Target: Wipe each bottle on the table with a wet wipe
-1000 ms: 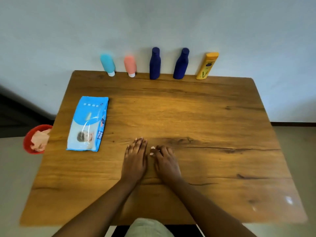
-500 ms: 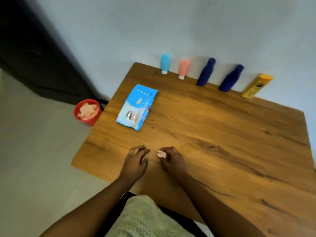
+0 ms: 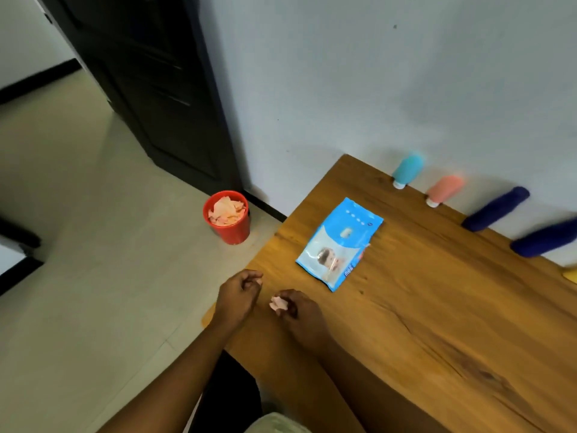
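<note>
Where right fingers [image 3: 296, 300] curl, wipe [image 3: 277, 303] lies pinched.

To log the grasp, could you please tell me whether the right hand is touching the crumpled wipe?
Touching. The head view shows the right hand with its fingers curled round the crumpled wipe.

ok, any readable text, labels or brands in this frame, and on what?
No text is legible.
Wipes pack: print along its lower edge, too blurred to read.
Yellow bottle: only a sliver at the frame edge, no label shows.
Teal bottle, pink bottle, left blue bottle, right blue bottle: blurred, no print shows.
Crumpled wipe in the right hand: none.
</note>
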Demonstrator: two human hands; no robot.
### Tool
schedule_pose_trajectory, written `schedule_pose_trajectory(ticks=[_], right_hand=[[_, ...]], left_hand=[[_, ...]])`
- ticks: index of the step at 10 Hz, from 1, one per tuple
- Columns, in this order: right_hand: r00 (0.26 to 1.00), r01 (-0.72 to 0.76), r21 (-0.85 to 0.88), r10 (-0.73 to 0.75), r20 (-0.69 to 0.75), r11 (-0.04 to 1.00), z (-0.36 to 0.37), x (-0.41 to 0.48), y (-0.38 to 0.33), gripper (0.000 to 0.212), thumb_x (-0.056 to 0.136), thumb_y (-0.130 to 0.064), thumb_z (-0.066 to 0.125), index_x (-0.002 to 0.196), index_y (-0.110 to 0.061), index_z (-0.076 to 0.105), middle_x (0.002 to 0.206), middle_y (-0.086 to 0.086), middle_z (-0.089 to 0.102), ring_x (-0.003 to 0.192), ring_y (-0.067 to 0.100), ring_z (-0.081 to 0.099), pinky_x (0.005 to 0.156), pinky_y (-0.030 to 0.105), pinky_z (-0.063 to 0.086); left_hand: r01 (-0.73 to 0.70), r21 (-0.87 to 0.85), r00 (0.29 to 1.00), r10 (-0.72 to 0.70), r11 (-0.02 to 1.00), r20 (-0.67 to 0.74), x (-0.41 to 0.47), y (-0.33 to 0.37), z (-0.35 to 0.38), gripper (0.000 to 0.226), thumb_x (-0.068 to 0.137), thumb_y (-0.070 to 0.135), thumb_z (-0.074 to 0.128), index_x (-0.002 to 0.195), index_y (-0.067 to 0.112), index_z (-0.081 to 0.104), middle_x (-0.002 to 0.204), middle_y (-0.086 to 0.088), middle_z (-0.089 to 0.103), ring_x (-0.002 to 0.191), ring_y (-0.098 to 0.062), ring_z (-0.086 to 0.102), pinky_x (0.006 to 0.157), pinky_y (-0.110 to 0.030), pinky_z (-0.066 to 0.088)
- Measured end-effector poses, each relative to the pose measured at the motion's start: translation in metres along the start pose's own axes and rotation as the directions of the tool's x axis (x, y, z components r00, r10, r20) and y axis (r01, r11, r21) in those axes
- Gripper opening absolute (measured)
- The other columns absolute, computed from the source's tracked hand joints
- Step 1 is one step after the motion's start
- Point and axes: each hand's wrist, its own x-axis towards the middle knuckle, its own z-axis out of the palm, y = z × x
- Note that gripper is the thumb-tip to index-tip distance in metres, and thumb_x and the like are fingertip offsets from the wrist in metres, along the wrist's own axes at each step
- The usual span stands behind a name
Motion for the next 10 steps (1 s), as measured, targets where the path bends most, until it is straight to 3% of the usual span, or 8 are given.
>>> schedule_pose_trajectory(ticks=[1,2,3,4,6,7,9,10], right_hand=[[1.000,-0.003,0.006,0.003,-0.018,1.000,0.020,0.053,-0.036,0.030,0.091,-0.029,0.058,0.120,-0.022,0.058,0.120,-0.006,0.059,0.105,0.008,0.054,0.094,0.019,0.040],[0.996,0.012,0.063,-0.006,-0.091,0.998,0.040,0.124,-0.074,0.028,0.088,-0.016,0.062,0.115,-0.018,0.061,0.109,-0.004,0.063,0.082,-0.001,0.056,0.077,0.009,0.044],[0.978,-0.074,0.098,0.091,-0.186,0.992,0.062,0.228,-0.115,0.028,0.081,-0.010,0.067,0.109,-0.014,0.063,0.092,-0.007,0.060,0.068,0.007,0.057,0.067,0.017,0.045],[0.956,-0.164,0.123,0.189,-0.227,0.979,0.084,0.325,-0.138,0.030,0.076,-0.006,0.071,0.104,-0.012,0.063,0.094,0.000,0.063,0.076,0.016,0.057,0.072,0.024,0.046],[0.902,-0.342,0.117,0.360,-0.239,0.933,0.144,0.485,-0.132,0.030,0.080,-0.011,0.068,0.109,-0.015,0.062,0.111,0.003,0.064,0.100,0.023,0.059,0.088,0.028,0.047],[0.876,-0.385,0.200,0.425,-0.228,0.901,0.163,0.519,-0.125,0.032,0.086,-0.019,0.062,0.117,-0.016,0.061,0.117,0.004,0.063,0.106,0.028,0.059,0.095,0.039,0.048],[0.930,-0.310,-0.055,0.291,-0.223,0.949,0.168,0.444,-0.125,0.037,0.083,-0.008,0.063,0.118,-0.016,0.061,0.121,0.006,0.061,0.102,0.025,0.062,0.088,0.030,0.049],[0.944,-0.207,-0.024,0.194,-0.266,0.978,0.144,0.388,-0.138,0.033,0.086,-0.006,0.061,0.118,-0.016,0.062,0.122,0.002,0.059,0.094,0.016,0.062,0.080,0.022,0.049]], left_hand=[[0.006,-0.040,0.996,-0.010,0.999,-0.093,0.051,-0.007,-0.037,0.018,0.091,0.010,0.057,0.105,0.014,0.069,0.101,0.005,0.067,0.093,-0.011,0.061,0.080,-0.014,0.045],[0.081,-0.158,0.983,-0.105,0.984,-0.152,0.113,-0.021,-0.080,0.019,0.089,0.007,0.056,0.097,0.019,0.069,0.095,-0.003,0.070,0.090,-0.020,0.064,0.087,-0.033,0.051],[0.143,-0.243,0.969,-0.185,0.960,-0.162,0.189,-0.038,-0.128,0.018,0.085,0.006,0.056,0.090,0.017,0.069,0.083,-0.007,0.069,0.076,-0.024,0.062,0.082,-0.041,0.051],[0.191,-0.324,0.951,-0.256,0.927,-0.173,0.248,-0.053,-0.163,0.015,0.085,0.003,0.057,0.090,0.011,0.069,0.077,-0.007,0.067,0.069,-0.022,0.059,0.074,-0.038,0.051],[0.232,-0.335,0.949,-0.288,0.913,-0.126,0.341,-0.102,-0.199,0.015,0.088,0.006,0.055,0.093,0.011,0.068,0.081,-0.006,0.067,0.073,-0.018,0.061,0.069,-0.028,0.050],[0.237,-0.324,0.954,-0.282,0.916,-0.100,0.364,-0.129,-0.204,0.015,0.087,0.006,0.056,0.090,0.015,0.068,0.079,-0.004,0.067,0.075,-0.020,0.062,0.072,-0.032,0.051],[0.316,-0.331,0.936,-0.350,0.889,-0.046,0.340,-0.135,-0.198,0.023,0.086,0.004,0.055,0.083,0.024,0.066,0.080,0.001,0.067,0.071,-0.017,0.062,0.081,-0.040,0.053],[0.281,-0.306,0.952,-0.304,0.910,-0.029,0.313,-0.105,-0.184,0.024,0.087,0.007,0.055,0.079,0.028,0.065,0.080,0.000,0.067,0.069,-0.018,0.061,0.083,-0.041,0.052]])
